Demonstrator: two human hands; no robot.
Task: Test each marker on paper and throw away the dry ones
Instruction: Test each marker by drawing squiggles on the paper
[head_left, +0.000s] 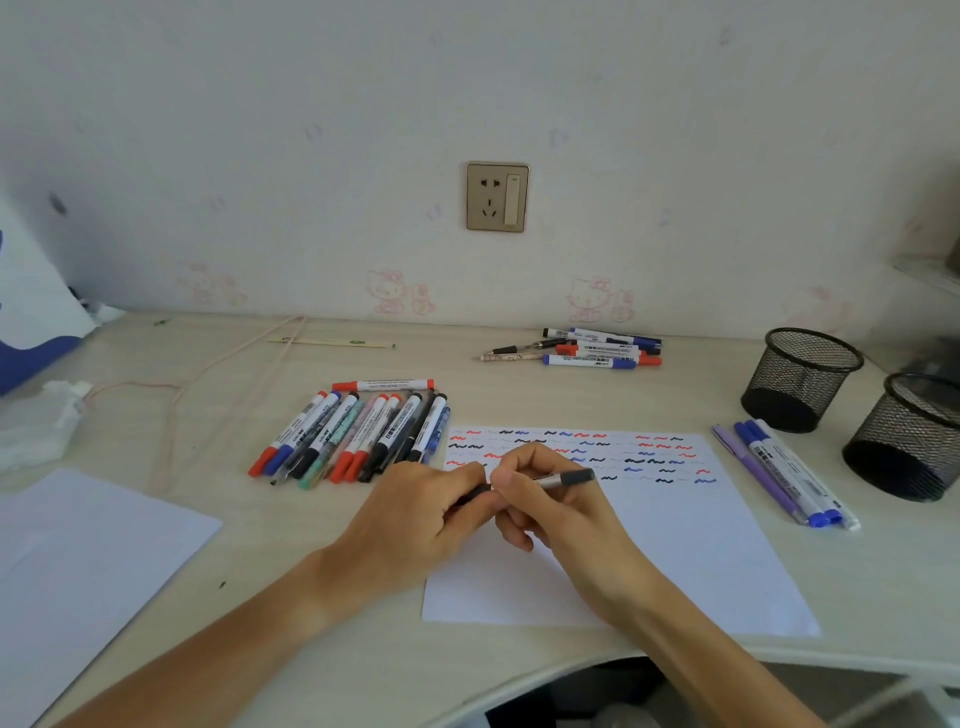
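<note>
A black and silver pen (563, 478) lies level between both hands over the test paper (691, 545), which carries rows of red, blue and black squiggles near its top. My right hand (550, 504) grips the pen's middle, its dark end sticking out to the right. My left hand (426, 514) pinches the pen's left end. A row of several markers (358, 436) lies left of the paper. Another pile of markers (597, 348) sits near the wall. A few blue and purple markers (784, 473) lie right of the paper.
Two black mesh pen cups (802, 379) (906, 441) stand at the right. A second white sheet (78, 561) lies at the left front, crumpled tissue (41, 426) and a thin cord (171, 395) behind it. A chopstick sleeve (332, 342) lies near the wall. The desk's front edge curves inward.
</note>
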